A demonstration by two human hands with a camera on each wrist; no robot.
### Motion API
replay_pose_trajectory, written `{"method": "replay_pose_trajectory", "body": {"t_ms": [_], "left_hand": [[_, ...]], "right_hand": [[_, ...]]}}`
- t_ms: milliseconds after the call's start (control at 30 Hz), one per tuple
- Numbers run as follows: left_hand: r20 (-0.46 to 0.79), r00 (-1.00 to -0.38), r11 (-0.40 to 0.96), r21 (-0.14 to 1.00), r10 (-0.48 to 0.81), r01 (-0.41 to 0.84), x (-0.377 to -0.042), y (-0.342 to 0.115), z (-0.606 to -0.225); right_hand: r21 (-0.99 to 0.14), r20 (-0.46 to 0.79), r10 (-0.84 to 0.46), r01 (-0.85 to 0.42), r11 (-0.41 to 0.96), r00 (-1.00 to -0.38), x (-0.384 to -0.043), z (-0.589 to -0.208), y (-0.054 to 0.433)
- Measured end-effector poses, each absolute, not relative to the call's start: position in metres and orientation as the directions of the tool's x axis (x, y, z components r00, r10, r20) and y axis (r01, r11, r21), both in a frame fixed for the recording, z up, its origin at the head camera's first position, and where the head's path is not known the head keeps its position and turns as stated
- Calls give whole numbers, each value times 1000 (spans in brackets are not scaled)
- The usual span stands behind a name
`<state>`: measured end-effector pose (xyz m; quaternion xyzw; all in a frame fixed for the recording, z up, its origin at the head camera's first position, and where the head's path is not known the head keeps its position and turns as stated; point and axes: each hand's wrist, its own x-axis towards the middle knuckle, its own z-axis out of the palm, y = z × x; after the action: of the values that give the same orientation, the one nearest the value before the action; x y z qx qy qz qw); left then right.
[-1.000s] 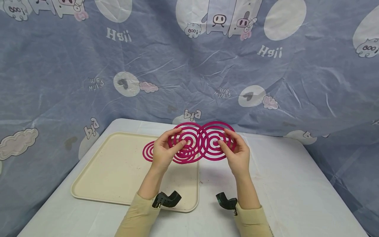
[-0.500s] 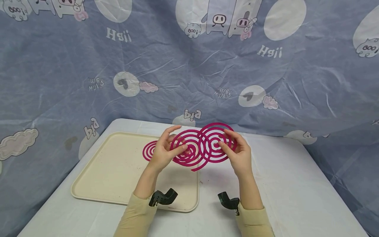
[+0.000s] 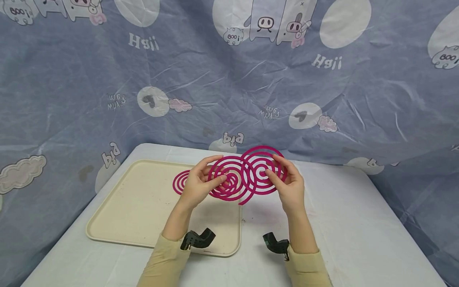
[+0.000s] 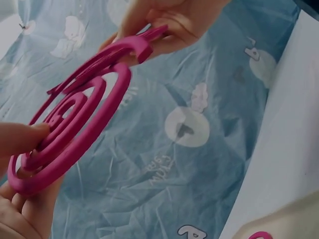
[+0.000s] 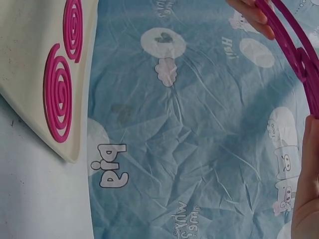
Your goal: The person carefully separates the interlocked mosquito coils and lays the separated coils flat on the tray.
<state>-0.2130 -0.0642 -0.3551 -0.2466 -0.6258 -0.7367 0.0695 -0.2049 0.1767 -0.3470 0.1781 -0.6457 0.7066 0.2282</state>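
Two pink mosquito coils are held up face-on in the head view, their inner sides overlapping. My left hand (image 3: 196,185) pinches the left coil (image 3: 229,158) near its centre, thumb in front and fingers behind. The right coil (image 3: 263,147) is held the same way by my right hand (image 3: 292,189). A loose coil end hangs below the overlap; I cannot tell which coil it belongs to. Seen edge-on in the left wrist view, the coils lie close together. Two further coils, a nearer one (image 5: 48,99) and a farther one (image 5: 67,30), lie flat on the tray.
A cream tray (image 3: 143,211) covers the left part of the white table (image 3: 344,223), partly under my left forearm. Blue printed cloth (image 3: 229,79) hangs behind and at both sides. Black camera mounts sit on both wrists.
My left hand has shifted slightly down and its coil has dropped a little. A coil end has come loose below the overlap. The right coil dipped, then rose again.
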Motion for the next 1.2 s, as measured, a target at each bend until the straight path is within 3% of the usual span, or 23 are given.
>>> {"method": "replay_pose_trajectory", "body": {"t_ms": [200,333,500,633,800,1200], "left_hand": [[428,-898,-297,875,106,382,-212,-56,-356],[405,-911,-323,875,81,360,-211,-54,-355],[387,-904,-300,897,182,324,-212,-58,-355],[371,-876,-225,923,308,312,-213,-66,-355],[380,-862,-194,923,335,332,-214,-70,-356],[437,-888,-279,879,143,387,-214,-62,-356]], "right_hand": [[-818,556,116,-566,-101,-823,-206,-348,175],[-835,541,43,-543,-89,-840,-205,-346,180],[-872,486,-143,-490,-11,-862,-205,-345,193],[-885,448,-194,-464,43,-873,-204,-345,201],[-890,438,-165,-452,56,-884,-205,-345,201],[-861,503,51,-505,-54,-863,-205,-344,188]]}}
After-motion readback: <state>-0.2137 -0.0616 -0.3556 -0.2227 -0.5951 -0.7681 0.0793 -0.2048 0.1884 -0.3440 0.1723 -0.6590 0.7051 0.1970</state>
